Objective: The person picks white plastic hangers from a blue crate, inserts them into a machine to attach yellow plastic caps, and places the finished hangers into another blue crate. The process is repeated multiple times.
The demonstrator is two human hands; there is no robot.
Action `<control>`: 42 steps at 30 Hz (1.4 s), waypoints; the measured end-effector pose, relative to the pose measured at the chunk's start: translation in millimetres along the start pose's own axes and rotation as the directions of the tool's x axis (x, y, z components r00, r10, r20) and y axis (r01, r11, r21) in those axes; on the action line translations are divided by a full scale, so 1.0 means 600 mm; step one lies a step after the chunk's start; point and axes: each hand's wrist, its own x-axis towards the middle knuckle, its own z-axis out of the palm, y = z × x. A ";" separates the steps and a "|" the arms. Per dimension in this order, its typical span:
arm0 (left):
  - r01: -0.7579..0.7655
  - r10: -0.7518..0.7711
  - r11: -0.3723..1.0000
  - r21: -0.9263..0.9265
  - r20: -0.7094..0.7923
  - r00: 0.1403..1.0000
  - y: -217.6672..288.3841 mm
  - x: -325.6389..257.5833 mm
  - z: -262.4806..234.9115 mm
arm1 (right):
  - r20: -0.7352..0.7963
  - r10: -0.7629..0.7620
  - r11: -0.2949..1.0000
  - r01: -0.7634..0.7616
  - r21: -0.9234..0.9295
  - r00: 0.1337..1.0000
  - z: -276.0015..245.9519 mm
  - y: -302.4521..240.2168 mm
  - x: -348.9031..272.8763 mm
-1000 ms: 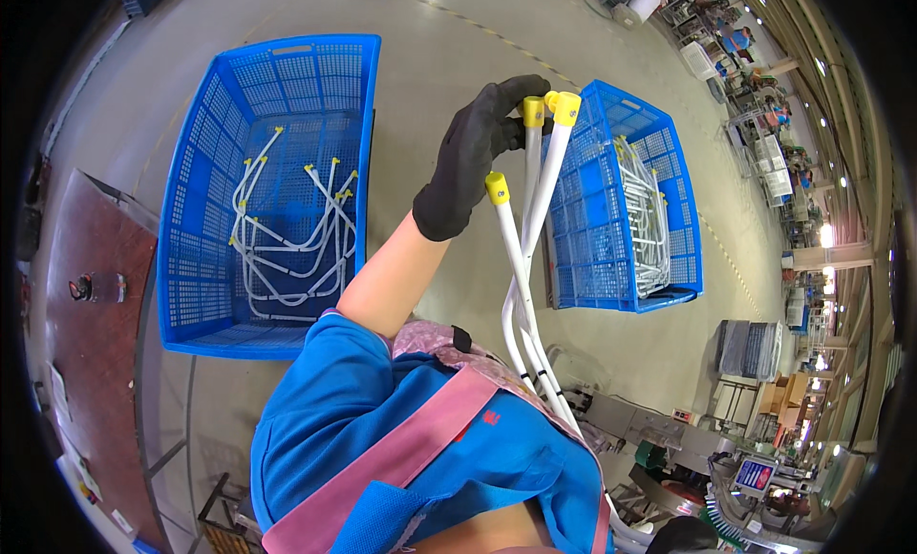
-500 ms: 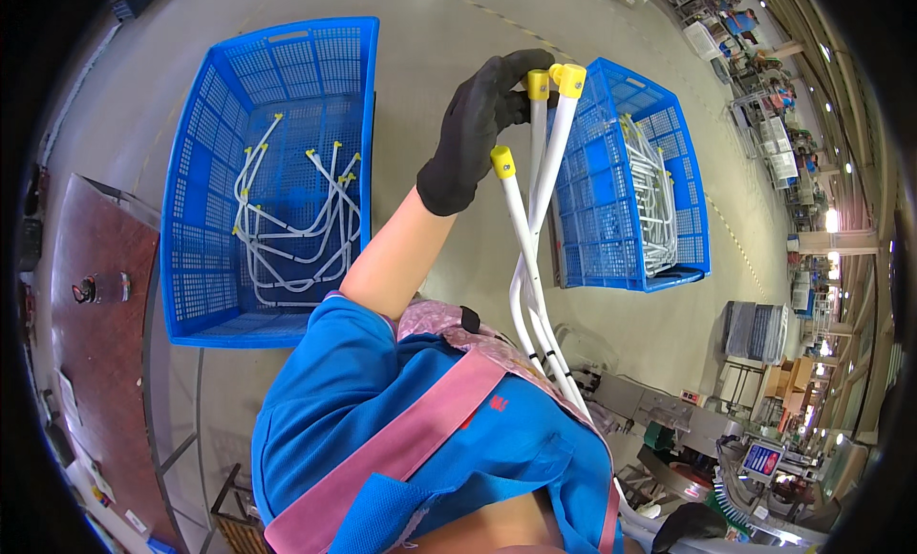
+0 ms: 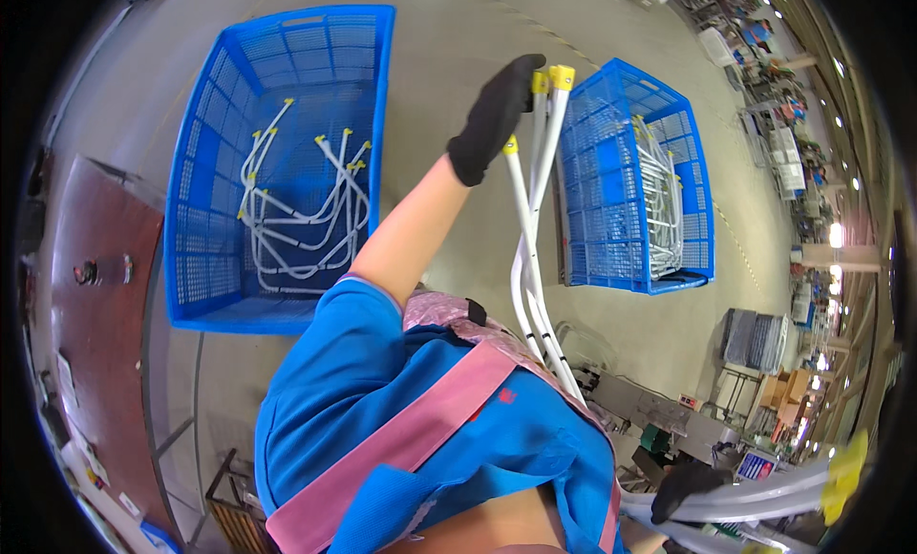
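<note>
My left hand (image 3: 492, 124), in a black glove, is closed at the upper ends of several white bent tubes (image 3: 535, 224) with yellow end fittings (image 3: 563, 77). Its fingers pass partly behind the tubes, so the grip is half hidden. The tubes run down past the front of my body, crossing one another. At the lower right, my right hand (image 3: 690, 489), also black-gloved, closes around the same kind of tubes (image 3: 764, 492). Their yellow ends (image 3: 844, 478) stick out to the right, blurred and close to the camera.
On the floor at left stands a large blue crate (image 3: 180, 258) with several bent white frames (image 3: 310, 215) inside. A second blue crate (image 3: 604, 210) at right holds stacked white frames (image 3: 661, 210). A dark red table (image 3: 105, 315) lies far left; machinery (image 3: 659, 415) stands at lower right.
My right hand and the tubes' yellow ends have risen into view at the lower right. The left hand has shifted slightly, turning more edge-on beside the tube ends.
</note>
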 end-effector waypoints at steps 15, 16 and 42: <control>-0.023 0.044 0.999 -0.038 0.721 0.691 0.029 -0.291 0.147 | -0.002 -0.109 0.960 0.106 0.257 0.994 -0.085 0.099 0.399; 0.181 -0.058 0.979 -0.094 0.725 0.687 0.035 -0.278 0.134 | -0.044 -0.116 0.954 0.124 0.274 0.992 -0.088 0.098 0.440; 0.035 0.398 0.800 0.599 -0.573 0.716 0.200 -0.170 -0.006 | 0.823 -0.133 0.659 -0.571 0.489 0.552 0.446 0.238 0.873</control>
